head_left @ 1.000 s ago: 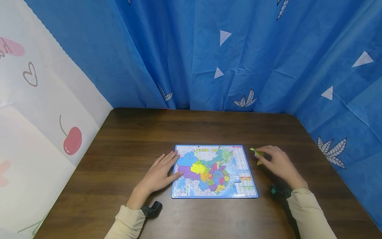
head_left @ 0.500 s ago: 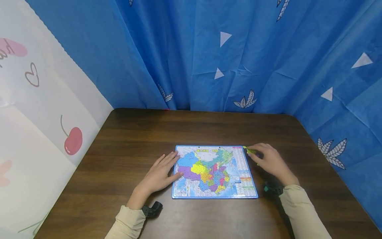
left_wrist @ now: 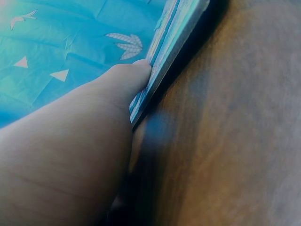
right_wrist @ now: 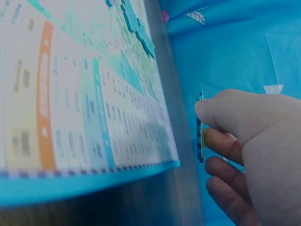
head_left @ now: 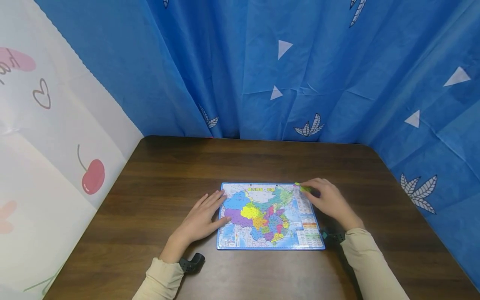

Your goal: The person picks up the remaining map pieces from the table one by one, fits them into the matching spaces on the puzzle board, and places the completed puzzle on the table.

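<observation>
A map puzzle board (head_left: 304,210) with a blue rim lies on the table, coloured map pieces in its middle. My left hand (head_left: 200,218) rests spread on the board's left edge; in the left wrist view its thumb (left_wrist: 138,73) lies over that edge. My right hand (head_left: 330,204) holds a thin yellow-green puzzle piece (head_left: 305,188) above the board's upper right corner. Seen edge-on in the right wrist view, the puzzle piece (right_wrist: 200,146) is pinched between thumb and fingers, apart from the board. The fingers hide part of it.
The dark wooden table (head_left: 180,162) surrounds the board. Behind it hangs a blue curtain (head_left: 232,83) with white shapes, and a white patterned cloth (head_left: 56,137) hangs at the left. Dark camera mounts (head_left: 192,263) sit at both wrists.
My right hand has carried the yellow-green puzzle piece leftward from beside the board to over its upper right corner. The left hand has stayed on the board's left edge.
</observation>
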`<state>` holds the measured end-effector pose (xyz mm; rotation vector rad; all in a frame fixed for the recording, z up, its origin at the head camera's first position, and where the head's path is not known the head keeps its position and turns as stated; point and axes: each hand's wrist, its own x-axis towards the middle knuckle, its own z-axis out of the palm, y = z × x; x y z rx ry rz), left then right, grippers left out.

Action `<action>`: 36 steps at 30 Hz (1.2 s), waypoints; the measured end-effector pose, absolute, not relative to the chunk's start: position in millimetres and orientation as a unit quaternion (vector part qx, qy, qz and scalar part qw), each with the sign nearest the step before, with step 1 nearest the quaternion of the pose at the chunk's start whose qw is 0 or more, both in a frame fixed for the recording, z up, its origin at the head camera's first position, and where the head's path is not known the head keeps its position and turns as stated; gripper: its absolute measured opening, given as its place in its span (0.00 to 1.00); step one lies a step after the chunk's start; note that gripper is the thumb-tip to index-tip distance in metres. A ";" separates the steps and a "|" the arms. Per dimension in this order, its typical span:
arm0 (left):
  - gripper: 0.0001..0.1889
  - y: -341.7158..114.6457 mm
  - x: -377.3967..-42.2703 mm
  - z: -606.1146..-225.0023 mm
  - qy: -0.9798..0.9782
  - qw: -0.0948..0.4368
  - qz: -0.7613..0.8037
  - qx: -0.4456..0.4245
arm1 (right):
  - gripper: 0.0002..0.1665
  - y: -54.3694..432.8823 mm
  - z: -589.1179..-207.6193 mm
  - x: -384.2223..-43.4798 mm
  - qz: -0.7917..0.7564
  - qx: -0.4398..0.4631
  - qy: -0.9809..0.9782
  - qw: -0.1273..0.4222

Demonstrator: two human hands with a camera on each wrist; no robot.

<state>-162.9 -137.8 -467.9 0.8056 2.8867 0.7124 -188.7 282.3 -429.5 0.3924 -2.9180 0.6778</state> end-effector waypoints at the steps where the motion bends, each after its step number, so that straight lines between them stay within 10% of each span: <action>1: 0.41 -137.6 -163.0 -467.9 0.937 0.031 0.231 0.261 | 0.20 280.6 -430.0 -189.3 0.224 0.130 -0.964 0.058; 36: 0.41 -137.2 -162.1 -469.9 0.939 0.030 0.225 0.257 | 0.17 243.2 -447.3 -201.0 0.243 0.165 -0.954 0.054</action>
